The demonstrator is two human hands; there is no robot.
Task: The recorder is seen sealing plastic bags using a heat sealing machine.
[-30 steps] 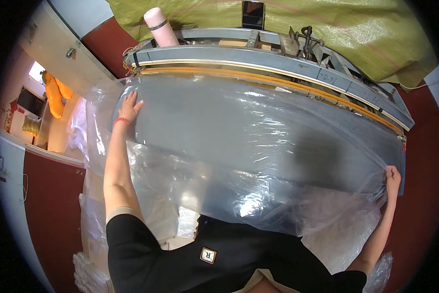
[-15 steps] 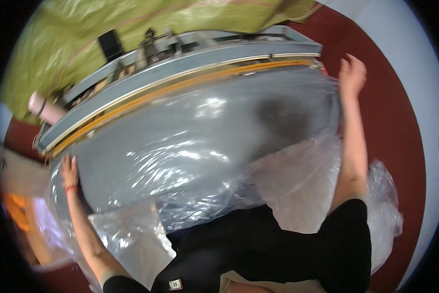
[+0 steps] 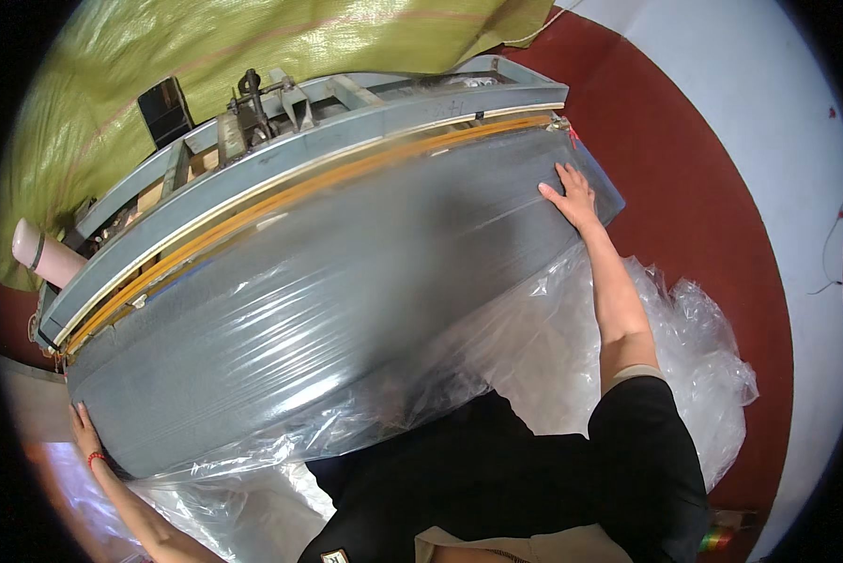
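Note:
A long grey board-like surface [image 3: 187,328] lies in front of me, with clear plastic film [image 3: 299,352] stretched over it in shiny creases. At its left end, my left hand [image 3: 85,433], with a red bracelet at the wrist, rests its outstretched fingers on the edge. Toward the far right corner, my right hand [image 3: 574,197] lies open on top, thumb spread from the fingers. Neither hand grips anything visible. Loose film hangs off the near side against my black shirt and bunches up in a crumpled heap [image 3: 694,366] at the right.
Along the far side runs a grey metal frame [image 3: 346,131] with an orange strip [image 3: 393,155] and a clamp-like fitting [image 3: 257,103]. A dark phone [image 3: 165,111] and a pink bottle [image 3: 51,253] stand by it. Behind hangs a yellow-green sheet [image 3: 328,38]; the floor [image 3: 666,141] is dark red.
My right hand has come from beyond the right end down onto the film-covered surface. The film now lies flatter there. With the view shifted, my left hand appears lower, still at the left end.

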